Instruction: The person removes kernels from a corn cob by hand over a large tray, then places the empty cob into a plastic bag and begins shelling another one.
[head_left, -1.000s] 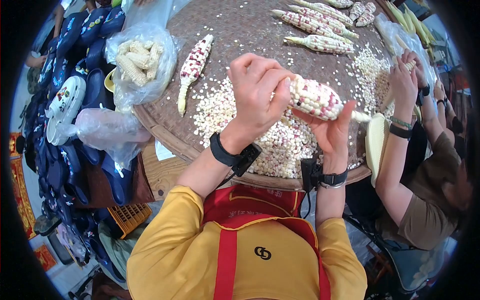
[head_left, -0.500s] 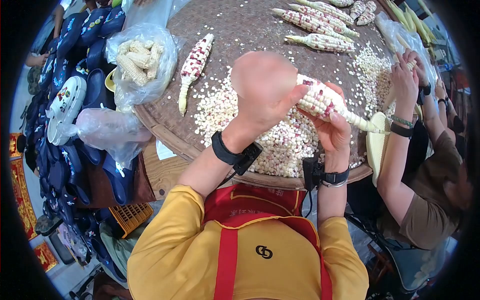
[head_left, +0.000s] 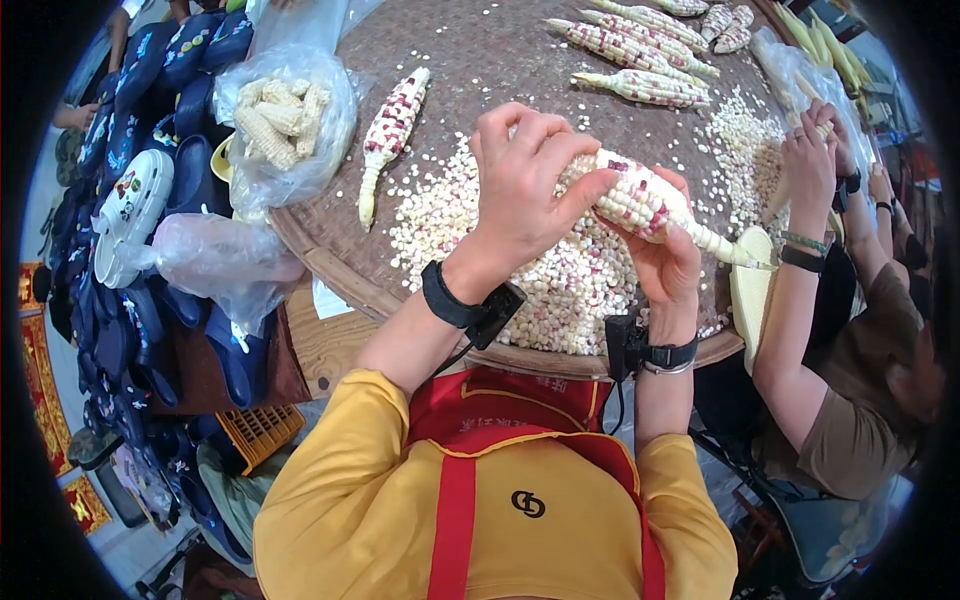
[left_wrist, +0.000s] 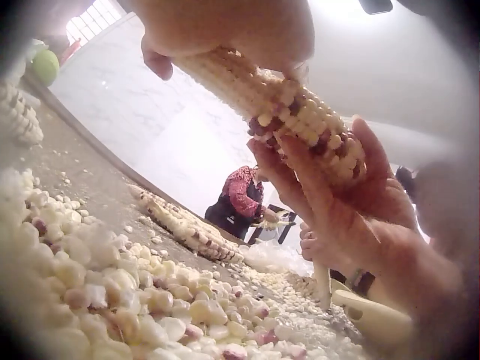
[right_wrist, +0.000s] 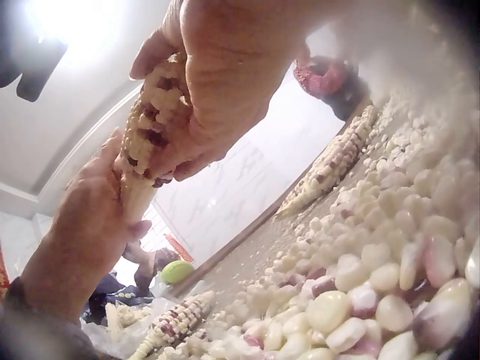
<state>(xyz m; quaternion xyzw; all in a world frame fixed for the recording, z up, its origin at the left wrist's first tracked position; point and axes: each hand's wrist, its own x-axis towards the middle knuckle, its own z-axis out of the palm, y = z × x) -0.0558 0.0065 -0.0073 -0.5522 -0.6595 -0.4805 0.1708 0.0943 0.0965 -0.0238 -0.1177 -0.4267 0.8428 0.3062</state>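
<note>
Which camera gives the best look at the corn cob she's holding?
The head view: the whole corn cob shows between both hands. The left wrist view shows only its middle from below; the right wrist view shows a hand-covered stretch.

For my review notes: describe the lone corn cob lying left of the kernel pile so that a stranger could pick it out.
On the big round woven tray, look left of the loose kernel pile. The lone cob lies there by itself beside the plastic bag of stripped cobs. Unlike those bare cobs, it keeps its white and dark red kernels.
</note>
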